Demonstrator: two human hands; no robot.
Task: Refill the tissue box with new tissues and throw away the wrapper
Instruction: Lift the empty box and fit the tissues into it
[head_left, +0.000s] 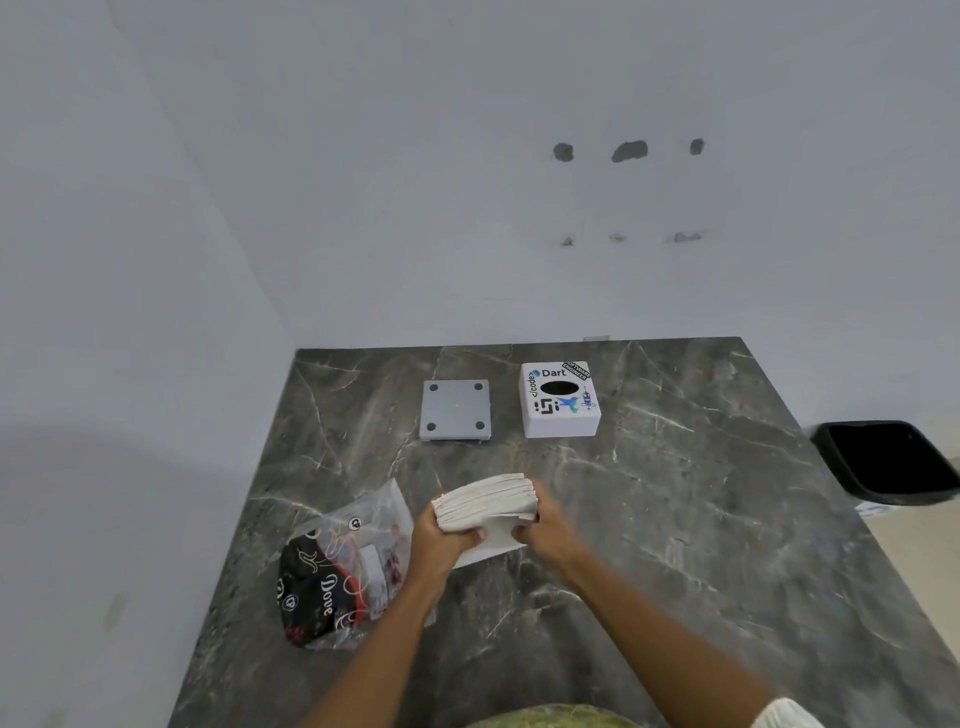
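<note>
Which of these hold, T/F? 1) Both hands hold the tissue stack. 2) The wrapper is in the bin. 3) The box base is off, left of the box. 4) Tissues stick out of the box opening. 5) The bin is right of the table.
1) True: left hand and right hand grip the tissue stack.
2) False: the wrapper lies on the table, left of the hands.
3) True: the base lies apart from the box.
4) False: the opening is dark, nothing sticks out.
5) True: bin.
</note>
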